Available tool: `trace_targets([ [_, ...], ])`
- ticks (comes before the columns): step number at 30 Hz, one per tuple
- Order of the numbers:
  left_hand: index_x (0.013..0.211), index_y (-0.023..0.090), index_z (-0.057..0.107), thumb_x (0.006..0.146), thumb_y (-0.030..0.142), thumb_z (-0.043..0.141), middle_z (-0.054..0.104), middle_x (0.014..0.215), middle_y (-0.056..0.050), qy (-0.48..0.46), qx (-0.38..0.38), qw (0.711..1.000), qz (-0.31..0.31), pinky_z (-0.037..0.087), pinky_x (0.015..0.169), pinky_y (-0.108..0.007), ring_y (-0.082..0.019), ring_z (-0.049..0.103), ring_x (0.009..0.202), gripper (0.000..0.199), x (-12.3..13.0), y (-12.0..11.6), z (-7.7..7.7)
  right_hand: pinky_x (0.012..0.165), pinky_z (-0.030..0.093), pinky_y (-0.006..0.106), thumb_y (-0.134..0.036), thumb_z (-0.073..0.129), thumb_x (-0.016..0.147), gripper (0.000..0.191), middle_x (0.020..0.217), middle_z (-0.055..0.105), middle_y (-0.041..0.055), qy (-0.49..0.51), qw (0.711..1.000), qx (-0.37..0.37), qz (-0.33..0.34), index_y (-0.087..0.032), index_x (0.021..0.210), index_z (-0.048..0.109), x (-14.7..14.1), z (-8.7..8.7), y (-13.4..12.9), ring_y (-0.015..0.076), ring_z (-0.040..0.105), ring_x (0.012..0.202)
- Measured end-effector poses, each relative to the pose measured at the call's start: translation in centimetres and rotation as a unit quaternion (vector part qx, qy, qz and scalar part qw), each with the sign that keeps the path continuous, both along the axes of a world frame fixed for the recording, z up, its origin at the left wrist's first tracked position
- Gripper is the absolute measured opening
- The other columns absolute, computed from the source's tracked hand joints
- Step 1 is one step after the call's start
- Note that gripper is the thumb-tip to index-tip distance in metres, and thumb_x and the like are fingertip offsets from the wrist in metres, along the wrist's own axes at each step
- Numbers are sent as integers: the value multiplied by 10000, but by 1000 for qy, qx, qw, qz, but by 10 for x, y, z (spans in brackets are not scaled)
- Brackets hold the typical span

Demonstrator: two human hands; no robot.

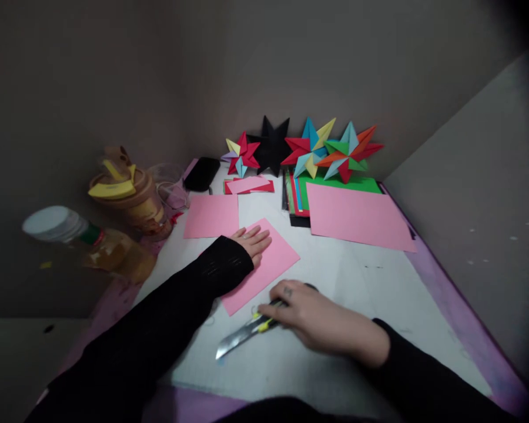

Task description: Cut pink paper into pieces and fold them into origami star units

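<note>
Head view. Pink sheet (277, 264) lies flat near the middle of the bench (361, 285), set at an angle to its edges. Left hand (250, 244) is palm-down on the sheet's far part, fingers spread, grasping nothing. Right hand (311, 311), toward the near edge, has its grip closed round the handle of a cutting tool (241, 338); scissors by its look, though blur leaves this unsure. Blade points to the near left, just beside the sheet's near corner.

Second pink sheet (211, 216) lies toward the far left corner; a third (361, 217) overlaps the coloured paper stack (352, 184) toward the far right. Folded stars (272, 147) line the far edge.

Judgement: step in hand seems to be steadying the sheet while handling the tool. Next move calls for a controlled blade, left fingers clear, sheet kept flat.
</note>
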State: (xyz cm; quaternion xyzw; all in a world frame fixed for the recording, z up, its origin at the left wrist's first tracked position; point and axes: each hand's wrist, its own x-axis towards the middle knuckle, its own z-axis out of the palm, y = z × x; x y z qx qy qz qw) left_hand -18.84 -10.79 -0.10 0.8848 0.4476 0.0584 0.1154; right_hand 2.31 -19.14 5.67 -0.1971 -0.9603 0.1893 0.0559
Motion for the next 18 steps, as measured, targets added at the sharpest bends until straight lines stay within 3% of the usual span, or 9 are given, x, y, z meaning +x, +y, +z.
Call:
trace_targets([
  [2,1264,223,502,857,260,413,487,1365,-35,-33,15,998,44,305,1043,-388,-205,389,1281,417,-3,0,6,830,432,366,-132,442,853,441,1062,542,99,26,994,-1,-108,-248,1275,500,31,3,21,215,494,965],
  [4,1135,196,589,862,312,429,588,1216,-76,-37,26,991,126,389,956,-366,-224,512,1133,337,-6,0,17,843,436,391,-156,413,873,430,1055,545,109,35,962,55,-264,-226,1291,487,67,-1,43,232,499,977],
  [7,1124,163,578,759,458,564,584,1121,-128,15,13,972,235,433,868,-418,-296,535,1025,470,-10,-1,33,819,439,431,-146,452,836,387,989,562,137,-47,906,136,-397,-157,1202,576,111,-17,69,271,511,925],
  [10,1183,166,520,638,525,652,547,1147,-152,67,-58,959,268,436,848,-436,-330,527,1035,666,-14,1,41,778,447,447,-106,477,798,411,1004,575,157,-101,874,148,-452,-149,1191,588,121,-33,79,296,517,912],
  [13,1174,176,497,565,524,690,569,1104,-134,70,-130,946,289,449,796,-385,-305,566,973,727,-20,6,40,817,440,470,-112,472,804,438,1035,566,157,-18,868,160,-469,-164,1232,551,100,-39,73,305,499,977],
  [16,1002,196,561,587,476,667,618,898,-62,34,-147,946,286,425,665,-310,-242,588,797,512,-27,8,34,897,429,454,-126,424,838,453,1037,554,115,140,905,74,-396,-197,1280,493,68,-43,61,252,503,1013],
  [18,750,198,566,647,464,606,564,697,-11,-25,-118,955,273,368,581,-280,-192,542,657,288,-29,7,30,885,446,450,-158,437,840,458,1079,541,107,220,895,-21,-386,-210,1294,467,51,-49,54,227,523,991],
])
